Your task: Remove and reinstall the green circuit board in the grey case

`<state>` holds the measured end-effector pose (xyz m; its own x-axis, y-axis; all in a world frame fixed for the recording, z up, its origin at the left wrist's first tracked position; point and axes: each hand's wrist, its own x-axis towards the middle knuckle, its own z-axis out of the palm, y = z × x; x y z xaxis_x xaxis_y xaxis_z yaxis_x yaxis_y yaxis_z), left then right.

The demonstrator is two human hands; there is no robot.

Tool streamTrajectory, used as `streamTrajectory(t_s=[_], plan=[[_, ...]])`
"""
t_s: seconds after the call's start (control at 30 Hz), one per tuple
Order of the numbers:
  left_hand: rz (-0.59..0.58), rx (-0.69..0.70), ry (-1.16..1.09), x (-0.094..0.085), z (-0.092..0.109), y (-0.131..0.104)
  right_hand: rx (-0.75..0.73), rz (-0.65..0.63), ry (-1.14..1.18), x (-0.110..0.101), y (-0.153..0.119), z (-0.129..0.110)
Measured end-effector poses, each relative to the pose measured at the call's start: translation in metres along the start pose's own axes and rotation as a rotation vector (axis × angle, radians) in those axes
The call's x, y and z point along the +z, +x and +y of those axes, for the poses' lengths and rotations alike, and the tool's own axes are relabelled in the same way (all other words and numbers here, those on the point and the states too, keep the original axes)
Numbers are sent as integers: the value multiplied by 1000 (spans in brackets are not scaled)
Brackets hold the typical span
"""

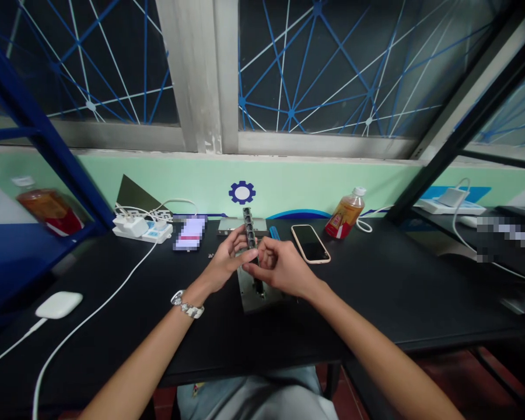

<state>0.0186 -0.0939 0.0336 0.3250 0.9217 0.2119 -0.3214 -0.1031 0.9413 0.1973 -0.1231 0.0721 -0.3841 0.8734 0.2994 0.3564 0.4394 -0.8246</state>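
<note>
Above the middle of the black desk, a narrow dark strip point(249, 224) with a row of square sections is held tilted upright. Its exact kind is not clear. My left hand point(231, 256) is closed on the strip from the left, thumb across its front. From the right, my right hand point(277, 265) pinches at the strip's lower part with thumb and fingers. Whether a smaller piece sits in that pinch is hidden. Beneath both hands lies a grey metal plate point(249, 298), with the strip's dark lower end over it.
Behind the hands are a flat metal box point(230, 226) and a blue object point(274, 233). To the right lie a phone point(310, 244) and a drink bottle point(345, 214). A power strip point(151, 230), a lit phone point(190, 233), a white case point(59, 304) and cables occupy the left.
</note>
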Motion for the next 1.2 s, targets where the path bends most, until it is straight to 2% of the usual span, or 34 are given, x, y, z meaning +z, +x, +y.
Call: streamTrajectory(t_s=[0.17,0.3,0.43,0.57,0.63,0.77,0.83,1.0,1.2], plan=[[9,-131,-2,-27,19,-1,124,27,152,-25,21,15],[-25,-122,19,-41,31,-3,275,-25,199,-31,24,42],[-74,-66,43,-33,29,-3,303,-106,204,-19,23,59],[-103,-49,68,-19,19,0,263,-133,226,-2,22,63],[-50,-17,105,-14,12,2,229,-152,250,4,22,62],[147,21,235,-7,-3,3,174,-129,330,13,23,59],[161,-10,253,-5,-8,3,157,-106,357,16,24,58],[92,-155,226,-2,-4,-2,97,-47,389,16,25,65],[-94,-329,206,-6,9,-10,-34,126,300,6,27,69]])
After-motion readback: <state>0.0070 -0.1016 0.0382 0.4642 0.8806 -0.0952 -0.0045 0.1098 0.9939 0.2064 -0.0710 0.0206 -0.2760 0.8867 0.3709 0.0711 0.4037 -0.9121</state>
